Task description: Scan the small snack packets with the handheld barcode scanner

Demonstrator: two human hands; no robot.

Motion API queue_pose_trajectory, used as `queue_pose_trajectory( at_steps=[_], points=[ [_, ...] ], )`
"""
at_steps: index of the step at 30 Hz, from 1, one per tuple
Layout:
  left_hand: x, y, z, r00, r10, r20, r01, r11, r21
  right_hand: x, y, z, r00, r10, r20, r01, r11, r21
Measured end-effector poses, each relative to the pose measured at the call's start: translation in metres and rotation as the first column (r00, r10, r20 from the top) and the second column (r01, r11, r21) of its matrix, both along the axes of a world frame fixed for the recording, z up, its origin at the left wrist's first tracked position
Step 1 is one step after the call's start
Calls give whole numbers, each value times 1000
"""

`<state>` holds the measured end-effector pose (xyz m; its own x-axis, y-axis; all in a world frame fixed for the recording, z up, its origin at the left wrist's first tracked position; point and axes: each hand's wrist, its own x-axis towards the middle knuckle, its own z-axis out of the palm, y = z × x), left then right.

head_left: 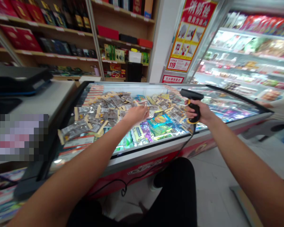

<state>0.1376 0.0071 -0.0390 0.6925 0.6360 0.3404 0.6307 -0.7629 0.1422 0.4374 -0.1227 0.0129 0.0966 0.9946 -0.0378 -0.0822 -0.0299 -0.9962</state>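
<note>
My right hand (200,110) is wrapped round the grip of a black and yellow barcode scanner (194,94), held above the right part of a glass-topped chest freezer (142,151). A dark cable hangs from the scanner's grip. My left hand (138,114) hovers over or touches the packets on the glass, its fingers curled together. Whether it pinches a packet is too blurred to make out. Around it lie many small clear snack packets (109,113) with tan ends, in two loose heaps. Below the glass, colourful bags (159,121) show.
To the left is a counter (61,94) with a black device (19,80). Shelves (61,55) of boxes and bottles line the back. A lit display fridge (246,60) stands right, near part of another person's arm (279,104). The scanner cable (125,183) loops down the freezer's front.
</note>
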Motion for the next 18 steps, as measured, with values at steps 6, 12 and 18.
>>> queue_pose_trajectory(
  at_steps=[6,12,18],
  points=[
    [-7,32,0,914,211,346,-118,955,-272,-20,-10,-17,876,88,475,-88,996,-22],
    [-14,45,-4,879,240,412,-74,922,-380,-36,-11,-27,758,75,648,-66,997,-38],
    [-15,40,2,879,228,419,-80,936,-342,-42,-4,-25,764,39,644,-1,998,-59]
  ],
)
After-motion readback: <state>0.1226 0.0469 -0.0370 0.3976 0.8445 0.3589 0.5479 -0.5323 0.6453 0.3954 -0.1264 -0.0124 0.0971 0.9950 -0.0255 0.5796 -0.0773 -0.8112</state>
